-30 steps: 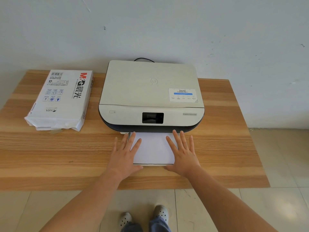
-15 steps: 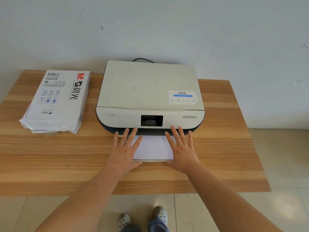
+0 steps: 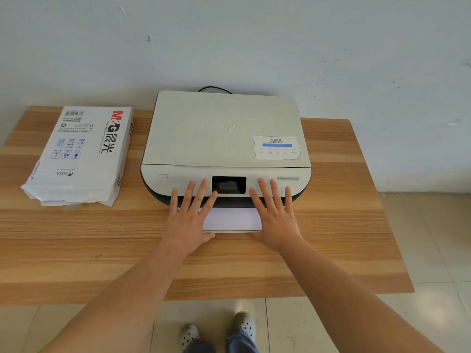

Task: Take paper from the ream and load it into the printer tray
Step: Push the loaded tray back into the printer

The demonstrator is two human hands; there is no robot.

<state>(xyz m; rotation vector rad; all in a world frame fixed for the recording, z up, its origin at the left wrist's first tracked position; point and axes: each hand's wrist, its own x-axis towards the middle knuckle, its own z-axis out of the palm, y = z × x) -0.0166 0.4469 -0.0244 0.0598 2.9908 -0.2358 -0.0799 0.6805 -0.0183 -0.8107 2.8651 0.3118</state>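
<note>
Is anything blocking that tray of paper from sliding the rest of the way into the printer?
Nothing visible does. The paper tray sits partway in the printer slot, both hands flat on it.

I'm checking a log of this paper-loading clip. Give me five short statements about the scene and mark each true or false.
1. Both hands lie flat with fingers spread. True: the left hand and right hand flank the paper.
2. The ream sits to the right of the printer. False: it is on the left.
3. The tray still sticks out. True.
4. The printer's lid is raised. False: it is closed.
5. The ream's near end is torn open. True.
</note>
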